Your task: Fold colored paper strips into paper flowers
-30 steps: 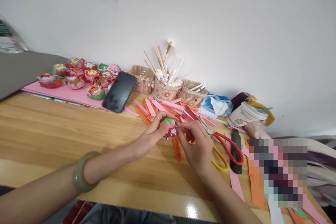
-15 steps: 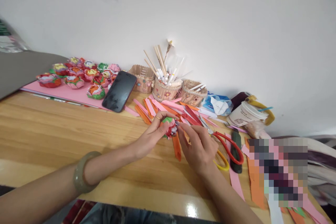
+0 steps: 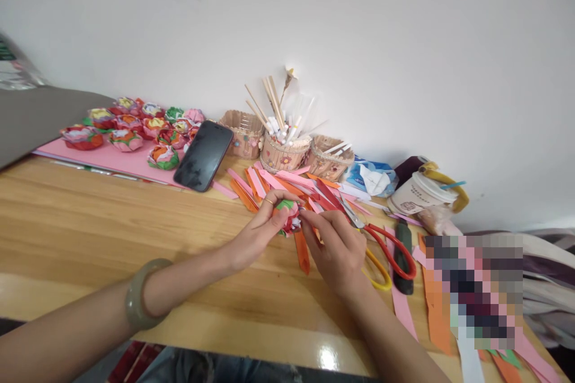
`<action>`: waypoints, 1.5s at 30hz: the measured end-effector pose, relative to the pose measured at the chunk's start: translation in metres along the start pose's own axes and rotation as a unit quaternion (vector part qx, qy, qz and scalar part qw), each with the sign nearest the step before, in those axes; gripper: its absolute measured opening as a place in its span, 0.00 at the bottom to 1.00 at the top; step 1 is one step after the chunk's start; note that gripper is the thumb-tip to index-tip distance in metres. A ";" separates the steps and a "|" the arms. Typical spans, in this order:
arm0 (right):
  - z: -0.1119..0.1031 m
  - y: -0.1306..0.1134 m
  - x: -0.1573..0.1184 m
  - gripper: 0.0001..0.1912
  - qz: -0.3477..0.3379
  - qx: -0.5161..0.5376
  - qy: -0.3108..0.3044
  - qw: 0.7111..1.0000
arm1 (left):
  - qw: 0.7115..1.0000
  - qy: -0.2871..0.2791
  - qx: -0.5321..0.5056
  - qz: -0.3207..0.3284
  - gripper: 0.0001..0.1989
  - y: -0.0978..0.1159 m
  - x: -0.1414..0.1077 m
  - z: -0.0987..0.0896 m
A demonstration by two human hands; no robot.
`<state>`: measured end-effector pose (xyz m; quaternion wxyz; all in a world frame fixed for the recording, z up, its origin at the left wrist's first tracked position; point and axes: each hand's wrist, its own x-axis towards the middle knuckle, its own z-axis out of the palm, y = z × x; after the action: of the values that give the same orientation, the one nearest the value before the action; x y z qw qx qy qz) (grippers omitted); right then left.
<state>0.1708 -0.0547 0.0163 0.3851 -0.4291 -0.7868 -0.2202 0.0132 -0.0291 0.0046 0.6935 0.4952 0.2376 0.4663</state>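
Between my hands, just above the table, is a small folded paper flower (image 3: 290, 218) in green, pink, red and white. My left hand (image 3: 265, 227) is closed round its left side, thumb on the near face. The fingertips of my right hand (image 3: 336, 245) are pinched together at the flower's right edge, on its petals. Behind the flower lies a loose pile of pink and orange folded paper strips (image 3: 258, 184). Scissors (image 3: 390, 249) with red and yellow handles rest just right of my right hand, blades toward the pile.
Several finished paper flowers (image 3: 127, 140) sit on pink paper (image 3: 103, 160) at the back left. A phone (image 3: 203, 155) leans beside them. Decorated baskets (image 3: 285, 155), a tissue pack (image 3: 371, 175) and a white cup (image 3: 420, 192) line the wall. A dark green cutter (image 3: 403, 263) lies right of the scissors.
My right hand has shifted slightly left, its fingertips closer in against the flower. My left hand keeps the flower in nearly the same place.
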 end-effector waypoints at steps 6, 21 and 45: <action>-0.002 -0.006 0.010 0.06 0.145 0.178 -0.039 0.972 | 0.999 0.001 -0.030 -0.025 0.12 0.002 -0.001 0.002; -0.006 0.002 0.017 0.05 0.322 0.459 -0.159 0.813 | 0.979 0.046 -0.129 -0.154 0.22 0.011 0.010 0.000; 0.000 -0.005 0.007 0.04 0.011 0.127 -0.097 0.987 | 0.987 0.095 0.088 -0.097 0.19 -0.002 0.013 -0.002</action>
<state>0.1643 -0.0536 0.0219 0.3605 -0.4051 -0.8371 -0.0715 0.0185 -0.0173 0.0033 0.6635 0.4825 0.3890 0.4191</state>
